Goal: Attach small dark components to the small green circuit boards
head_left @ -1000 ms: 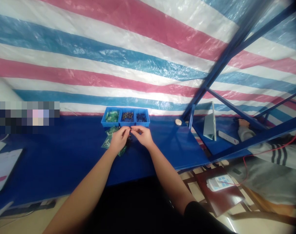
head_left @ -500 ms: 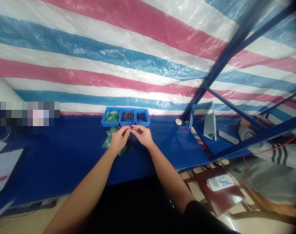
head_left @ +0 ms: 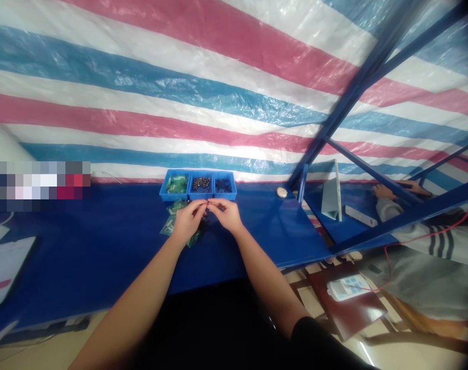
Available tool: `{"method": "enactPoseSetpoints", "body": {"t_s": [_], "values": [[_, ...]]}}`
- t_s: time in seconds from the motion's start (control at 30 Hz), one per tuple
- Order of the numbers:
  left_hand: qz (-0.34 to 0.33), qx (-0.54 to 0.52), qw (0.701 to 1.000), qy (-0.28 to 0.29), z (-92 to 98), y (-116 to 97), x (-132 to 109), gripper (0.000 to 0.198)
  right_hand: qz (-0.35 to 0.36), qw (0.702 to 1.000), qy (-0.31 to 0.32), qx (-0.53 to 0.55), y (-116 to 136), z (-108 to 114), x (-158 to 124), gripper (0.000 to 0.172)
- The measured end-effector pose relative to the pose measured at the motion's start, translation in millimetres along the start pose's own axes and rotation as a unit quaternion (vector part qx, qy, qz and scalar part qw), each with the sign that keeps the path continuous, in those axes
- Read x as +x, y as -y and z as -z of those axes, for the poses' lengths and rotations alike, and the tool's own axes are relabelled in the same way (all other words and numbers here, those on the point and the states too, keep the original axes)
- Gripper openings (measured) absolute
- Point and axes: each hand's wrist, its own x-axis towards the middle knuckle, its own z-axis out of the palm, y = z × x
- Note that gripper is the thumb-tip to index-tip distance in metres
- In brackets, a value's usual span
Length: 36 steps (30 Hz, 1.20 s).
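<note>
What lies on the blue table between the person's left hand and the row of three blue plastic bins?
In the head view, small clear bags with green contents lie between the left hand and the three blue plastic bins.

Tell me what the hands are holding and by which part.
Both hands, left and right, pinch one tiny part between their fingertips, in front of the trays; it is too small to identify, or to tell the grip's place.

Behind the 2 hands, left hand (head_left: 187, 222) and right hand (head_left: 227, 214), stand 3 blue bins (head_left: 198, 185) in 1 row. Beside the bins lies 1 small round disc (head_left: 282, 192); farther right are 1 upright tablet (head_left: 331, 192) and 1 co-worker's hand (head_left: 381, 191).
</note>
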Motion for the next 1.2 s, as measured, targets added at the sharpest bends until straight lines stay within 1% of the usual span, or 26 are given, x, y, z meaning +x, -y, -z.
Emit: {"method": "enactPoseSetpoints", "body": {"t_s": [0.13, 0.23, 0.37, 0.53, 0.67, 0.77, 0.9, 1.07, 1.2], "values": [[-0.012, 0.025, 1.0, -0.008, 1.8, -1.5, 0.0, 0.031, 0.002, 1.0, 0.008, 0.013, -0.5, -0.5, -0.7, 0.032], [-0.017, 0.033, 0.999, -0.001, 3.4, -2.2, 0.1, 0.031, 0.016, 1.0, 0.011, 0.012, -2.7, 0.2, -0.4, 0.031], [-0.008, 0.024, 1.0, 0.01, 3.6, -2.1, 0.3, 0.032, 0.012, 1.0, 0.01, 0.001, -3.5, 0.7, 0.1, 0.029], [0.013, 0.001, 1.0, 0.007, 0.0, 0.1, -0.3, 0.037, 0.002, 1.0, -0.005, -0.008, 2.1, 0.5, 0.2, 0.029], [0.001, -0.001, 1.0, -0.004, -0.9, 1.9, -0.5, 0.034, 0.005, 1.0, -0.003, -0.013, 3.3, 0.4, 0.0, 0.03], [-0.009, 0.018, 1.0, -0.012, 0.5, 1.4, -0.4, 0.031, 0.007, 1.0, 0.002, -0.015, 1.1, 0.1, -0.6, 0.031], [-0.013, 0.029, 0.999, -0.004, 2.5, -0.7, -0.6, 0.03, 0.013, 1.0, 0.005, -0.016, -1.0, -0.2, -1.0, 0.031], [0.003, 0.018, 1.0, -0.005, 3.2, -2.4, -0.4, 0.031, 0.022, 1.0, -0.004, -0.011, -2.3, 0.0, -0.1, 0.028], [-0.003, 0.018, 1.0, 0.003, 3.9, -3.1, 0.5, 0.031, 0.023, 1.0, 0.003, -0.005, -4.3, 0.1, 0.0, 0.028]]}}
